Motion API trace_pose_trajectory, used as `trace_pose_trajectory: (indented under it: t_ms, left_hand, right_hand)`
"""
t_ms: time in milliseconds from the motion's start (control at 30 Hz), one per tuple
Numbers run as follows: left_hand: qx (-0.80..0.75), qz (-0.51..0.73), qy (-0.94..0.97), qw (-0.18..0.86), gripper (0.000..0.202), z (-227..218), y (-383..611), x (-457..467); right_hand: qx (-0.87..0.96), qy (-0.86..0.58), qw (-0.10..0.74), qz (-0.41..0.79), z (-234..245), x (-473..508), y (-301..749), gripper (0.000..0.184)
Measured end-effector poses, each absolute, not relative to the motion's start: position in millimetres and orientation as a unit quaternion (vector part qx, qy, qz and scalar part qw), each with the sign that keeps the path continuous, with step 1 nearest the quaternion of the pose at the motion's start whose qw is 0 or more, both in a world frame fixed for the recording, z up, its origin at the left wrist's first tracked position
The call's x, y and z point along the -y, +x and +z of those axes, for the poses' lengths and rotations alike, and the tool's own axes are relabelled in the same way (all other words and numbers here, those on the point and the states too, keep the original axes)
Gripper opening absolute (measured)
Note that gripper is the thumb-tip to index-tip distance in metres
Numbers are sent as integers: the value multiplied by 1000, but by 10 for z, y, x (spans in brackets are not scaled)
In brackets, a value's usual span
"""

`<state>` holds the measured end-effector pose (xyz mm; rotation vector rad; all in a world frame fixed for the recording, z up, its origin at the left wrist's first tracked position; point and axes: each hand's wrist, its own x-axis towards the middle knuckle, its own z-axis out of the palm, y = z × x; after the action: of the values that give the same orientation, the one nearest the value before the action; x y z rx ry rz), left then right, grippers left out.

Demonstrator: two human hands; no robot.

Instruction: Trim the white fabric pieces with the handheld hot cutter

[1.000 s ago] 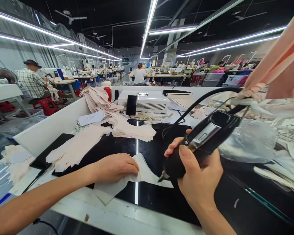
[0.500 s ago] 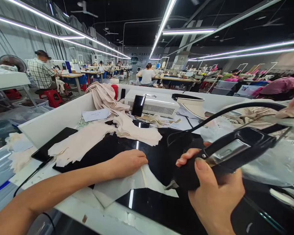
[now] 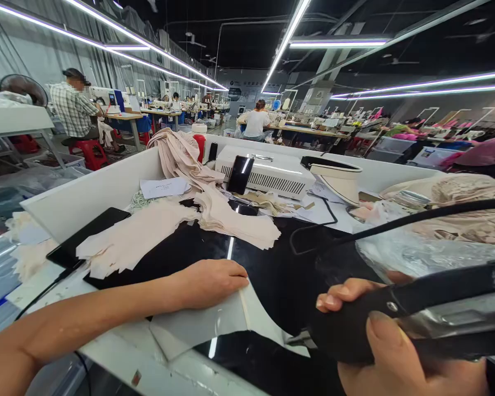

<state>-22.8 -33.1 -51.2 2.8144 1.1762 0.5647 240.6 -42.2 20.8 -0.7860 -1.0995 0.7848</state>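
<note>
To the left of the glossy black panel (image 3: 268,264) set on the bench (image 3: 181,377), a dark flat device (image 3: 86,236) overlaps its border. On the panel's left part lies a stack of pale cloth (image 3: 136,231), with no hand on it; whether those pieces are finished or waiting cannot be told.

At the panel's front edge, the left hand (image 3: 214,283) presses down on a single pale piece (image 3: 218,324), its fingers bent and close together over the far edge. That piece lies flat, partly across the panel and partly on the bench rim. A second stack (image 3: 239,223) spreads over the panel's far side, also untouched, below a dark phone (image 3: 240,174).

Over the panel's right part, the right hand (image 3: 400,363) has its fingers wrapped around a black tool (image 3: 350,324). Its metal tip (image 3: 301,338) appears to meet the piece's narrow right end, so work on this piece looks under way rather than complete; how much of its edge is done is not clear.
</note>
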Motion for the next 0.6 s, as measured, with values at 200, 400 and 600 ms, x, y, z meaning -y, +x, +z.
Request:
trace_pose_trajectory:
  t_ms: [200, 400, 600]
  left_hand:
    - [-385, 189, 903, 14, 31, -526, -182, 344]
    - [-378, 206, 902, 15, 32, -584, -192, 361]
    - [-371, 203, 906, 18, 31, -538, -210, 388]
  right_hand:
    - [487, -361, 708, 362, 264, 339, 2325, 46]
    - [474, -306, 750, 345, 327, 12, 2021, 46]
    - [502, -268, 747, 345, 323, -245, 1687, 50]
